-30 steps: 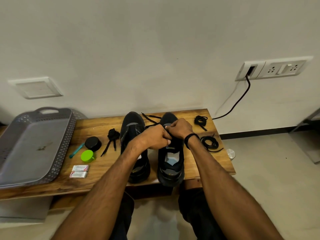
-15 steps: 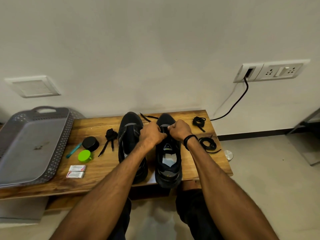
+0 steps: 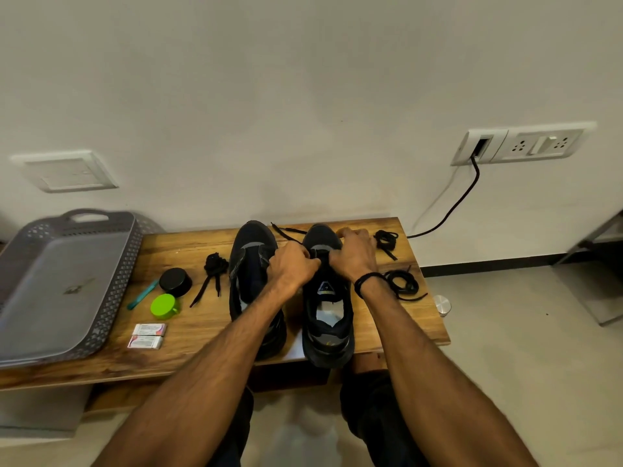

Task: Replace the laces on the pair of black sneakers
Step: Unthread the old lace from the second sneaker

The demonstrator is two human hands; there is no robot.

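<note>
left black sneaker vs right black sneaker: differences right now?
Left hand and right hand pinch lacing on the right black sneaker; no hand holds the left black sneaker. The right one's pale insole shows; the left forearm covers the left one's opening. Both stand on the wooden bench, toes toward the wall.

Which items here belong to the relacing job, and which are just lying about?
Job: left hand and right hand gripping a lace; sneaker under them; second sneaker; three lace bundles.

Lying about: grey perforated tray; black round tin; green cap; teal stick; two small boxes; plugged-in cable.
</note>
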